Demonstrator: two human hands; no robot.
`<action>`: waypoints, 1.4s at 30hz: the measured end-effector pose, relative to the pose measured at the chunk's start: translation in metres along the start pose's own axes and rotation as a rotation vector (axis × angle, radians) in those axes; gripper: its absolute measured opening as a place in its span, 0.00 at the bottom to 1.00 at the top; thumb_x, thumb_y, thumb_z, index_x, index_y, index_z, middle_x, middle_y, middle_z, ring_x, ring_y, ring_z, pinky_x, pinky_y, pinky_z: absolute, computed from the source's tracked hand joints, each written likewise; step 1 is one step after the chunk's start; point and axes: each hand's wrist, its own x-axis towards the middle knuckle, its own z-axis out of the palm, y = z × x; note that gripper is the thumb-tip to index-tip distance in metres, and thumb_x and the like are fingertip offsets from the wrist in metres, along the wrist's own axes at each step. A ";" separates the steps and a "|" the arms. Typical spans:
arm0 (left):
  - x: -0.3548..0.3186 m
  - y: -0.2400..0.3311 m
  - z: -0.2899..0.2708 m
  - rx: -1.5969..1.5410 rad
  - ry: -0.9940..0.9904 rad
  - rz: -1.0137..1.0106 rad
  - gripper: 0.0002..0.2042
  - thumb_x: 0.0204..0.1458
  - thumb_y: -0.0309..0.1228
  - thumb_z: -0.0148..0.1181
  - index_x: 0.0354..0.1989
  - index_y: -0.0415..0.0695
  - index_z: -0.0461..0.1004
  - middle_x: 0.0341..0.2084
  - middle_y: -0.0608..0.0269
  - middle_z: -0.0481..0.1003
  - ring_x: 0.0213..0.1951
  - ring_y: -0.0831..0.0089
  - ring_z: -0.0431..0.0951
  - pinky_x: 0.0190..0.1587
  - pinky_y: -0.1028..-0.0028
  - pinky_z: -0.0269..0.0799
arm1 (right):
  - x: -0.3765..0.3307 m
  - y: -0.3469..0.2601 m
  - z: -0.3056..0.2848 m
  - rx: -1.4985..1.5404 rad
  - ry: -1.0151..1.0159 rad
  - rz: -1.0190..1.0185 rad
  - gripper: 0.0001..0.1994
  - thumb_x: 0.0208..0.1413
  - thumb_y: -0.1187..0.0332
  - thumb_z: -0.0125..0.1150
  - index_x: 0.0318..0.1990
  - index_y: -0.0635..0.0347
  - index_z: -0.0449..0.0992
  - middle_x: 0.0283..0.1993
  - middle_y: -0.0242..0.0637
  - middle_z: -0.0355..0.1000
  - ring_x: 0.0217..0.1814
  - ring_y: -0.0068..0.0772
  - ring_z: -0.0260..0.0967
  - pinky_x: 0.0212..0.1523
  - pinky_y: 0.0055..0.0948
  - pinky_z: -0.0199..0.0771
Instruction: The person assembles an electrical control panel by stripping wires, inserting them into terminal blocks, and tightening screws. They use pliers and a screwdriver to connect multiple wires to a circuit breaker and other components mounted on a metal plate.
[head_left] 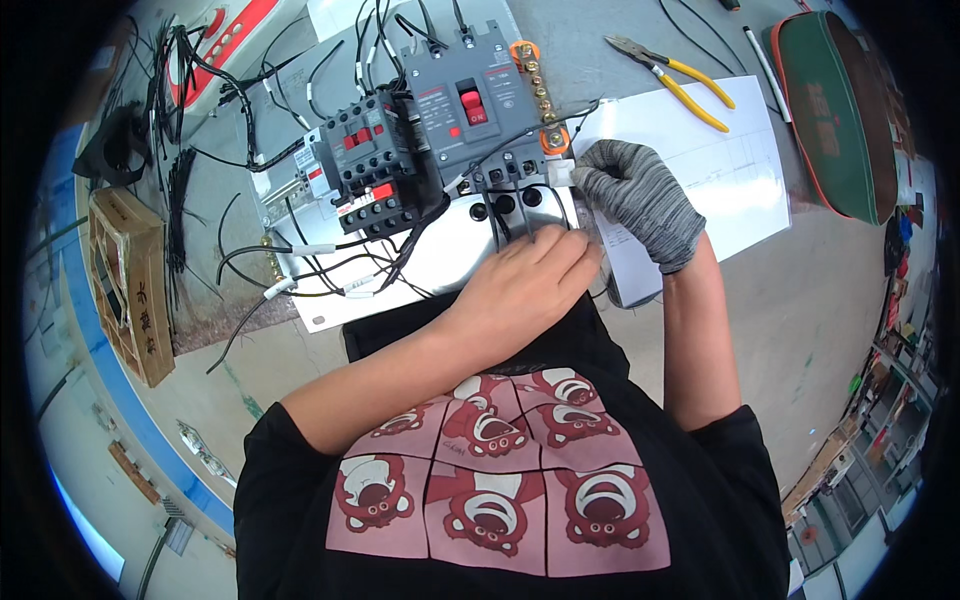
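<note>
A large grey circuit breaker [465, 110] with a red toggle is mounted on a white metal plate [340, 285]. To its left sits a contactor [360, 145] with small red parts and black terminals. My bare left hand [540, 270] is closed at the plate's near edge, below black wires [495, 215] coming down from the breaker; its fingertips are hidden. My right hand [640, 205], in a grey knitted glove, pinches a small white wire label [562, 172] at the breaker's lower right corner. A brass terminal bar [540, 90] stands just above it.
Yellow-handled pliers [685, 85] lie on white paper sheets [740, 160] to the right. Beyond is a green and brown pouch [835, 115]. Loose black cable ties [180, 195] and a cardboard box [130, 285] are at the left. Labelled black wires [315, 250] spread over the plate.
</note>
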 end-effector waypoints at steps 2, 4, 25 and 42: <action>-0.004 0.000 0.000 0.002 0.003 0.008 0.17 0.45 0.24 0.57 0.46 0.40 0.72 0.43 0.60 0.70 0.45 0.66 0.74 0.39 0.72 0.77 | 0.001 0.004 0.002 -0.056 0.014 -0.028 0.10 0.54 0.66 0.63 0.35 0.66 0.79 0.26 0.35 0.75 0.28 0.25 0.70 0.35 0.28 0.73; -0.004 0.001 -0.002 -0.050 0.042 0.020 0.13 0.44 0.24 0.58 0.41 0.40 0.73 0.42 0.60 0.71 0.45 0.65 0.74 0.39 0.71 0.76 | 0.001 0.001 0.002 -0.051 0.004 -0.013 0.11 0.55 0.65 0.63 0.35 0.66 0.79 0.26 0.35 0.75 0.28 0.25 0.70 0.35 0.28 0.73; -0.003 0.000 -0.005 -0.140 0.231 0.036 0.11 0.43 0.22 0.61 0.37 0.38 0.73 0.42 0.57 0.71 0.43 0.61 0.75 0.36 0.70 0.76 | 0.003 -0.005 0.004 -0.182 0.012 -0.005 0.13 0.52 0.62 0.63 0.33 0.66 0.79 0.25 0.43 0.74 0.26 0.35 0.70 0.35 0.33 0.73; -0.001 0.001 -0.004 -0.155 0.232 0.015 0.11 0.43 0.21 0.60 0.37 0.38 0.73 0.42 0.57 0.72 0.42 0.61 0.76 0.35 0.69 0.76 | 0.003 -0.014 0.006 -0.243 0.006 0.039 0.11 0.54 0.66 0.65 0.39 0.66 0.80 0.27 0.32 0.75 0.28 0.21 0.68 0.33 0.26 0.72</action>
